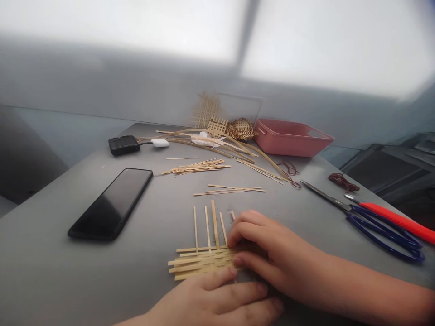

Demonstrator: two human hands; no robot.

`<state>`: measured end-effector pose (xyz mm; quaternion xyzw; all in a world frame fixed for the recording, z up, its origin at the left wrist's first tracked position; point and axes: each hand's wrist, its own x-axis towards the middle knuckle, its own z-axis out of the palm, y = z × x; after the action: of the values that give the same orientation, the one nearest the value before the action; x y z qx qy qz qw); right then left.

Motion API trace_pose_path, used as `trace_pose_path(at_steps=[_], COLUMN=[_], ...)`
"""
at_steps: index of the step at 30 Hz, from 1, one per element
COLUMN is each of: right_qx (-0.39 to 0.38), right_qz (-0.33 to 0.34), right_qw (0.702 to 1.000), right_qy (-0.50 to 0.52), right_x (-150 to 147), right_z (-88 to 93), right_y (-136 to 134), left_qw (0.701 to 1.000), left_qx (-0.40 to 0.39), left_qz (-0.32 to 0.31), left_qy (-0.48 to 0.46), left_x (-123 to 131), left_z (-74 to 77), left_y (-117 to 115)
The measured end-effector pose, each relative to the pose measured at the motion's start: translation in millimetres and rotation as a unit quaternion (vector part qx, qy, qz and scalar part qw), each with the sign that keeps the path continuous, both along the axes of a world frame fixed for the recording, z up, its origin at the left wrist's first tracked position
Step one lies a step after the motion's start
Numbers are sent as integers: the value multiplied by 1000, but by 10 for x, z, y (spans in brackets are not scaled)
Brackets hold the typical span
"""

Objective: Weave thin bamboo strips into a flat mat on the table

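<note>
A small lattice of pale bamboo strips (192, 264) lies on the grey table near its front edge. Several strips run crosswise and several upright ones stick out beyond them. My left hand (217, 299) rests flat across the near side of the lattice, fingers stretched out. At the lattice's right end, my right hand (272, 246) has its fingers curled and thumb pressed in on the strips. The right part of the weave is hidden under both hands.
Loose strips (231, 190) and a strip bundle (200, 166) lie beyond. A phone (112, 203) and power bank (124, 145) are left. Scissors (350, 208), a red-handled tool (394, 219) and brown cord (343, 182) sit right. Woven pieces (217, 127) and a pink basket (288, 140) stand behind.
</note>
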<state>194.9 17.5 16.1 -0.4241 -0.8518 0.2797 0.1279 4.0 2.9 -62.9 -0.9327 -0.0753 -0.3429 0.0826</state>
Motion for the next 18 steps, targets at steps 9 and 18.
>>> trace_pose_path(at_steps=[9, 18], right_qx=[15, 38], right_qz=[13, 9], right_qw=[1000, 999], right_qy=[5, 8], right_x=[-97, -184], right_z=[-17, -33], right_y=[-33, -47], left_qw=[999, 998], left_qx=[-8, -45], left_qz=[-11, -34], left_qy=[44, 30], left_x=[-30, -30], left_z=[7, 179], left_y=[-16, 19])
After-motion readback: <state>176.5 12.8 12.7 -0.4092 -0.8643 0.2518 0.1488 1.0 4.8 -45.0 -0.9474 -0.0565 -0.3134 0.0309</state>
